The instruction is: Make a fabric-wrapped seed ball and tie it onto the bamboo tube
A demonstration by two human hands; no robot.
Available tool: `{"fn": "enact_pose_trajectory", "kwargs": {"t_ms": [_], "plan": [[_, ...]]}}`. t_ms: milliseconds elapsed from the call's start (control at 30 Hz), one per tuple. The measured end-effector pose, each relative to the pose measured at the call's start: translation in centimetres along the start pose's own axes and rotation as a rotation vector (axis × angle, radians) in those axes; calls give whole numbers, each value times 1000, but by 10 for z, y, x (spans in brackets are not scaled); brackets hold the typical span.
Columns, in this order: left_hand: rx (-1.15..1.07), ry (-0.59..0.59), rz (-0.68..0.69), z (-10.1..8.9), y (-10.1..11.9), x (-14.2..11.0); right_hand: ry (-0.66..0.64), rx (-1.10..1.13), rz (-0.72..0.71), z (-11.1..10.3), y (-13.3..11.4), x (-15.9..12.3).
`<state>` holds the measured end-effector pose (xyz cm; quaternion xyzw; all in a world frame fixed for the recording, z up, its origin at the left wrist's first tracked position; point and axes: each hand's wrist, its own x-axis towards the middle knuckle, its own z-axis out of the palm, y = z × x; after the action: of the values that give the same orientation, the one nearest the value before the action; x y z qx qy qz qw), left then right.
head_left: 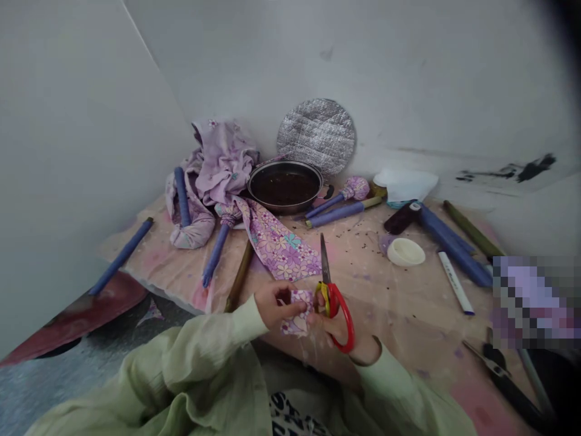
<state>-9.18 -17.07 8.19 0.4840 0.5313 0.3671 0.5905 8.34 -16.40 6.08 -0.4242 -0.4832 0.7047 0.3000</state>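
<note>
Steel pan [285, 209] of dark liquid [284, 188] (flecked), left hand [275, 306] pinching floral fabric [297, 321], right hand [331, 327] gripping scissors [345, 330]

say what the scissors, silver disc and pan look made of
The scissors look like steel blades in glossy red and yellow plastic handles. The silver disc seems foil-faced padding, given its quilted sheen. The pan looks like polished metal from its shiny rim.
</note>
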Motion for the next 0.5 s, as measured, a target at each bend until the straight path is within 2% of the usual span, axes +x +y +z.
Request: {"fn": "enact_pose_trajectory", "kwargs": {"t_ms": [100,167,233,267,367,500], "plan": [[12,-140,14,2,-5,6,31,13,-22,-4,0,-1],[154,-202,131,-11,-7,15,45,31,-17,-11,2,-3],[450,-140,391,-33,-6,28,51,54,-11,-18,5,-4],[510,-108,443,-44,-5,36,51,53,-11,-22,6,-5],[729,-37,503,-71,-1,60,83,22,-33,-31,8,-7],[745,3,501,-82,14,86,191,13,-78,-39,9,-11]]}}
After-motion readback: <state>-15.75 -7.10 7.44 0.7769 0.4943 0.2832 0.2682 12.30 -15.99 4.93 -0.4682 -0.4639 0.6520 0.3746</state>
